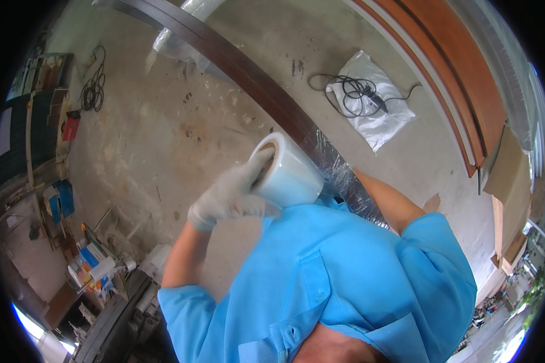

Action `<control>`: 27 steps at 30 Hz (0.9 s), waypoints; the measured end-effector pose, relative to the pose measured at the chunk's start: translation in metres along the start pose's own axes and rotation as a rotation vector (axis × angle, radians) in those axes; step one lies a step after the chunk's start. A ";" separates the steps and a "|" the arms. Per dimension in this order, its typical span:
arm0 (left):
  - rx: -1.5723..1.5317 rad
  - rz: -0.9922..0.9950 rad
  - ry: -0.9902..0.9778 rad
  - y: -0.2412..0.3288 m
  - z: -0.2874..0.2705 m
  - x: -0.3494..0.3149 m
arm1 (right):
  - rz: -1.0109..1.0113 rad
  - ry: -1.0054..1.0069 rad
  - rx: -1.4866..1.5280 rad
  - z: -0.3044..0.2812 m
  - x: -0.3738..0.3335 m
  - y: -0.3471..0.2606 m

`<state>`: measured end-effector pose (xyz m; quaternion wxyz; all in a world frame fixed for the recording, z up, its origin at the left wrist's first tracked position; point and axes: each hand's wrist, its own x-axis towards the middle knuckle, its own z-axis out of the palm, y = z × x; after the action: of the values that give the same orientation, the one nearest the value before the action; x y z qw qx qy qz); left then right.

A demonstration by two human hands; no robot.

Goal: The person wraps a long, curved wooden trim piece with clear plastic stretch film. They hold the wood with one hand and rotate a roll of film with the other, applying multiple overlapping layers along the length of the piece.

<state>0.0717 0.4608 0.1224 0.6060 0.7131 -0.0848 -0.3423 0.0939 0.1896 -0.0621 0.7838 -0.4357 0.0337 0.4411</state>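
Note:
My left hand [229, 196], in a whitish work glove, grips a thick roll of clear stretch film [295, 176]. Its fingers reach into the cardboard core at the roll's end, and the roll sits close against my blue shirt. Right beside the roll runs a long dark brown board [254, 78], slanting from the upper left down to my body. Shiny clear film [343, 172] covers the board's near end. My right forearm passes behind the board, which hides the right hand. Farther up, loose clear plastic [178, 45] hangs round the board's far part.
A white plastic sack [375, 124] with a coiled black cable [360, 97] lies on the concrete floor. Reddish-brown panels [466, 78] and a cardboard piece [508, 181] stand at the right. Cluttered shelves [48, 139] and tools line the left; another cable coil [92, 91] lies there.

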 end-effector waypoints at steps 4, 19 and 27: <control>0.745 0.254 -0.036 0.012 0.001 -0.002 | -0.024 0.004 -0.003 0.008 -0.002 -0.004; -0.605 -0.188 0.043 0.108 -0.013 0.063 | -0.472 -0.046 -0.609 0.001 -0.037 -0.160; -0.352 -0.035 0.238 0.083 -0.018 0.078 | -0.728 0.234 -0.156 0.018 -0.017 -0.126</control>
<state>0.1653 0.4129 0.1692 0.7208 0.6331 0.0607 -0.2754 0.1685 0.1619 0.0394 0.8445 -0.5248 -0.0678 0.0826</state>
